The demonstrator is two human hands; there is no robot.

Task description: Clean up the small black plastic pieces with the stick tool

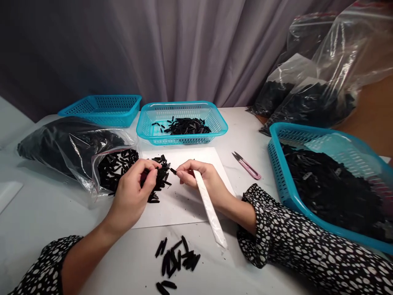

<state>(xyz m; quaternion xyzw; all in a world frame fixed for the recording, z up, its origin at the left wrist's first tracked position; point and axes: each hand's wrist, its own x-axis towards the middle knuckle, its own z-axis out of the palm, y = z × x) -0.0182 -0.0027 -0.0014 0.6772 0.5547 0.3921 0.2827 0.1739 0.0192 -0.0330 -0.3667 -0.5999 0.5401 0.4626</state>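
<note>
My left hand [135, 188] is curled, its fingers closed on small black plastic pieces from a heap [161, 174] lying on a white sheet [190, 196]. My right hand [199, 178] pinches a long white-wrapped tool [210, 211], whose handle slants down toward me, with its tip near one black piece [172, 171] between the two hands. Both wrists wear black sleeves with white spots.
A group of black pieces [176, 260] lies near the table's front edge. An open clear bag of pieces [76, 149] is on the left. Turquoise baskets stand behind [182, 123], back left [101, 110] and right [331, 180]. Pink snips [247, 166] lie right of the sheet. More bags [310, 90] are at the back right.
</note>
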